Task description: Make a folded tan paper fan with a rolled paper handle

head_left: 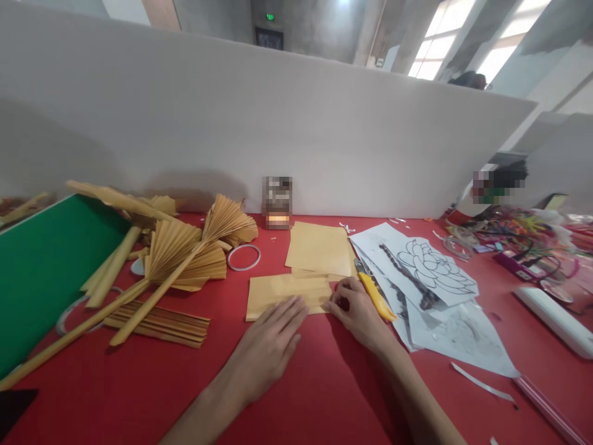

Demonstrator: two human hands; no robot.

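Observation:
A folded strip of tan paper (pixel 269 292) lies flat on the red table in front of me. My left hand (pixel 278 337) rests on it with the fingers stretched out and pressing down along its lower edge. At the strip's right end, my right hand (pixel 353 306) has thumb and fingertips pinched on the paper's edge. Just behind lies a stack of tan paper sheets (pixel 319 247). A yellow utility knife (pixel 377 298) sits right beside my right hand. Pleated paper fans (pixel 185 253) on rolled paper stems lie to the left.
White papers with a flower drawing (pixel 438 266) spread on the right. A pleated paper bundle (pixel 160 321), a white ring (pixel 244 258) and a green board (pixel 50 272) are on the left. Craft odds and ends crowd the far right, near a white bar (pixel 556 318). A white partition (pixel 296 130) stands behind.

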